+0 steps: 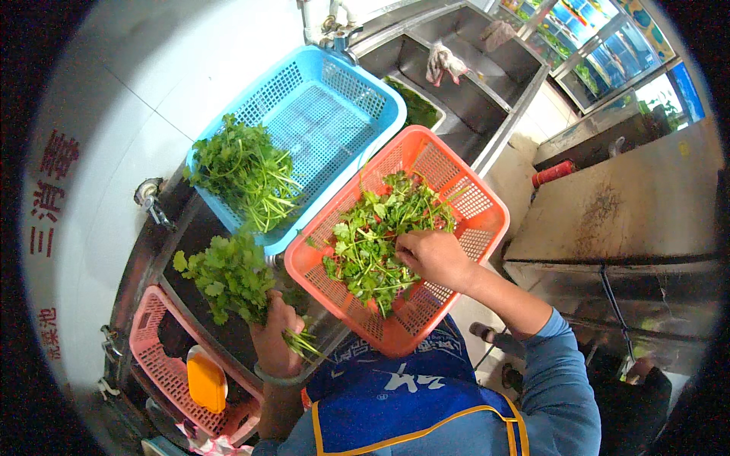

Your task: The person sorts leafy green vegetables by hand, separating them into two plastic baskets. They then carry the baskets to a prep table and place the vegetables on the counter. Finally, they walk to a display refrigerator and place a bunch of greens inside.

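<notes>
My left hand (282,336) is closed around the stems of a bunch of cilantro (228,276), its leaves up and to the left. Over the orange plastic basket (393,341), my right hand (430,256) has its fingers curled down onto loose cilantro leaves and stems (373,245); whether it grips any is hidden. The blue plastic basket (325,114) stands beyond, touching or overlapping the orange one, and a heap of cilantro (245,171) lies at its left end.
Steel sinks (456,108) lie behind, with a glove (443,62) over their divider and a container of greens (419,108). At lower left, a pink basket (165,365) holds an orange-yellow object (206,382). Taps (153,199) line the left wall. Another person (639,399) is at lower right.
</notes>
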`<state>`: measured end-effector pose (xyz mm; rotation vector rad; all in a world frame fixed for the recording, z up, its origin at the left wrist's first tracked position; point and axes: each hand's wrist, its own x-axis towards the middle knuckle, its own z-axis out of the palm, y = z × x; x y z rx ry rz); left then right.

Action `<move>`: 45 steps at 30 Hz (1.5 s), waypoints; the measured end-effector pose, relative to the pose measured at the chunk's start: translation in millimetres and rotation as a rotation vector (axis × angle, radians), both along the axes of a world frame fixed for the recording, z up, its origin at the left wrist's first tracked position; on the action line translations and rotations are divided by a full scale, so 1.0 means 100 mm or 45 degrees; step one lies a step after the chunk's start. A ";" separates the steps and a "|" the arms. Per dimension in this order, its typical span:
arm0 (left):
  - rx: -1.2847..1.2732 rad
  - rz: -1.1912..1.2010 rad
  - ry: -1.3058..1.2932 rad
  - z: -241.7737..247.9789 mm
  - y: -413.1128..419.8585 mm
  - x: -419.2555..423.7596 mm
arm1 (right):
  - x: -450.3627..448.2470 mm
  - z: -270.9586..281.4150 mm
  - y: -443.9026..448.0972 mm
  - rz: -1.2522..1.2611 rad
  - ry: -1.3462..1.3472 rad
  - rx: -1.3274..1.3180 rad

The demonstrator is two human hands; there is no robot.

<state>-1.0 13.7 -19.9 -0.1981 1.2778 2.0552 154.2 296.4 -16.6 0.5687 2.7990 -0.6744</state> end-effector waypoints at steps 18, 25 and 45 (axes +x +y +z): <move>0.050 -0.007 -0.087 -0.03 0.05 0.04 | -0.36 -0.25 -0.07 0.215 0.056 0.451; -0.065 0.031 -0.131 -0.11 -0.02 0.01 | 0.06 0.02 -0.19 0.143 0.496 0.317; 0.249 -0.584 -0.404 0.38 0.53 0.31 | 0.14 0.46 -0.79 0.478 1.071 0.302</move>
